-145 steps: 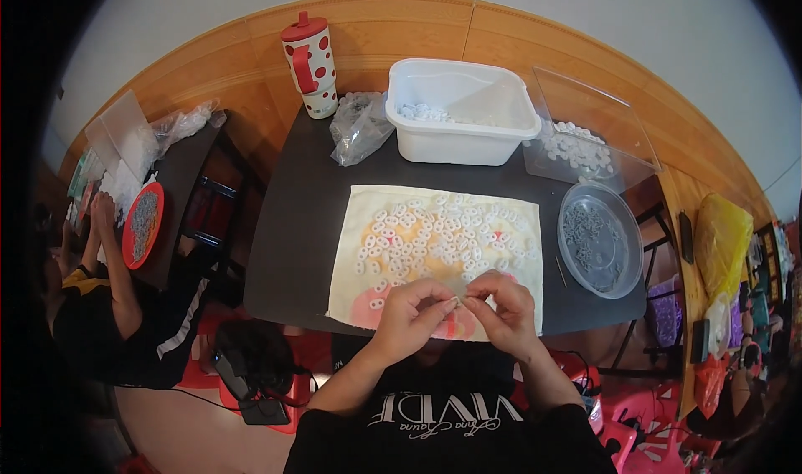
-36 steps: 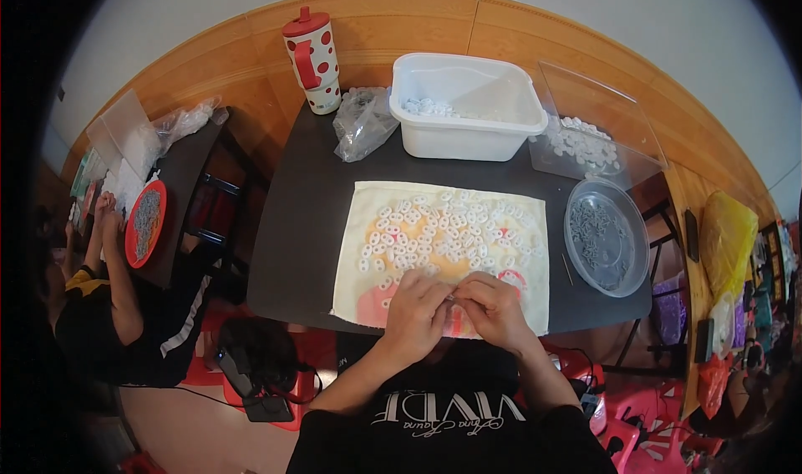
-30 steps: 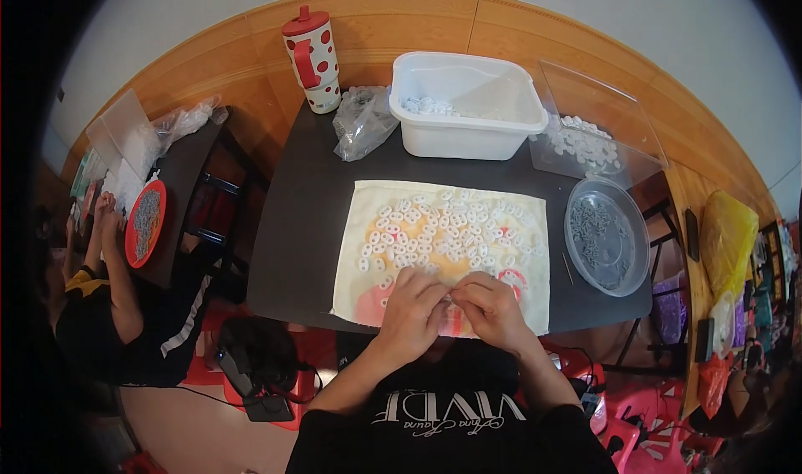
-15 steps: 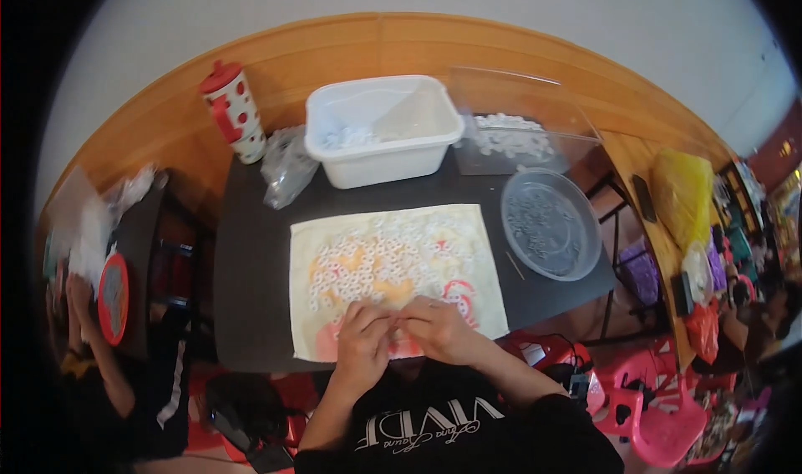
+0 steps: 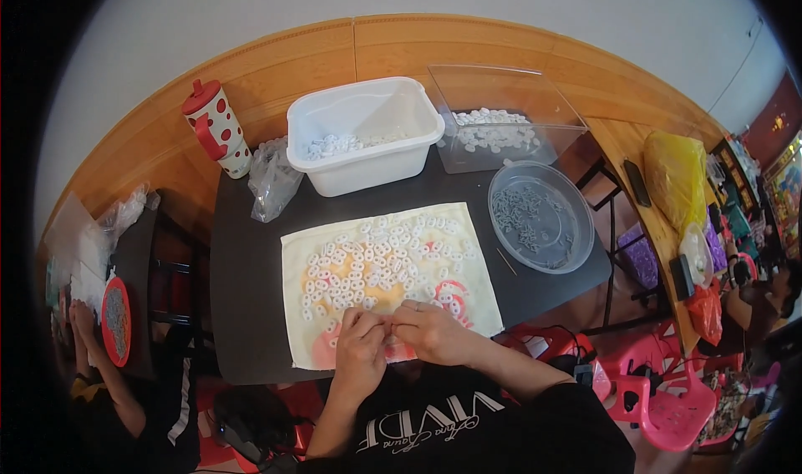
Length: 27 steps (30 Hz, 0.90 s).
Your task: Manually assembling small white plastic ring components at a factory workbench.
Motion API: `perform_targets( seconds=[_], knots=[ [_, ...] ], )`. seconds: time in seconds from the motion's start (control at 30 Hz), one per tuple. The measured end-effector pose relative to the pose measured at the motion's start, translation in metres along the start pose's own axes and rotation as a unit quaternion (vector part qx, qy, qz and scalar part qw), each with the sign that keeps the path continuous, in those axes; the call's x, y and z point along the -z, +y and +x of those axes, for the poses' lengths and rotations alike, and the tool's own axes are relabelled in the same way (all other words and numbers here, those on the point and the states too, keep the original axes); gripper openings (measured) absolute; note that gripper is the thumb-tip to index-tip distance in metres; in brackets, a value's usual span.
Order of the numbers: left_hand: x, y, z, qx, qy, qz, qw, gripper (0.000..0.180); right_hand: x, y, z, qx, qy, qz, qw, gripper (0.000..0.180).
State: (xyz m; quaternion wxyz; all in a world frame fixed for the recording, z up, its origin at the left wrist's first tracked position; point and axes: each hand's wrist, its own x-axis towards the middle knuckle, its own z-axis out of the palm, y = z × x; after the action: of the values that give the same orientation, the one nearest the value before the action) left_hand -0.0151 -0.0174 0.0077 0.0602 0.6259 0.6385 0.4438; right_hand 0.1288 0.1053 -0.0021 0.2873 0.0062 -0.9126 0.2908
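Observation:
Many small white two-holed plastic pieces lie loose over a cream towel with a yellow and red print. At the towel's near edge my left hand is closed, its thumb and fingers pinched together. My right hand is closed in the same way, and the fingertips of both meet. Whatever sits between them is too small and too covered to make out. To the right, a round clear tub holds small dark grey metal parts. A thin wooden stick lies between towel and tub.
At the back stand a white basin with white pieces inside, a clear plastic box with more, a crumpled clear bag and a red-lidded spotted tumbler. Another person's hands are at the far left beside a red tray.
The whole view has shifted slightly, so the table things sit a little further left. My hands stay together at the towel's near edge, fingertips still pinched.

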Motion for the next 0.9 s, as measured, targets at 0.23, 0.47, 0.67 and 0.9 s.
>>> perform_targets(
  seconds=[0.23, 0.47, 0.67, 0.9],
  knots=[
    [-0.001, 0.002, -0.004, -0.009, 0.019, 0.000, 1.000, 0.022, 0.001, 0.000, -0.003, -0.013, -0.014, -0.005, 1.000, 0.024],
    [0.002, -0.003, -0.011, -0.026, 0.045, -0.033, 0.998, 0.025, 0.095, 0.008, 0.022, -0.022, 0.120, -0.046, 0.992, 0.021],
    [-0.010, -0.001, -0.003, -0.085, 0.037, -0.022, 0.995, 0.023, 0.251, 0.112, 0.079, -0.163, 0.300, -0.229, 0.912, 0.008],
    [0.000, -0.007, -0.020, -0.096, 0.100, -0.012, 0.990, 0.031, 0.161, -0.035, 0.062, 0.075, 0.419, -0.289, 0.858, 0.018]
  ],
)
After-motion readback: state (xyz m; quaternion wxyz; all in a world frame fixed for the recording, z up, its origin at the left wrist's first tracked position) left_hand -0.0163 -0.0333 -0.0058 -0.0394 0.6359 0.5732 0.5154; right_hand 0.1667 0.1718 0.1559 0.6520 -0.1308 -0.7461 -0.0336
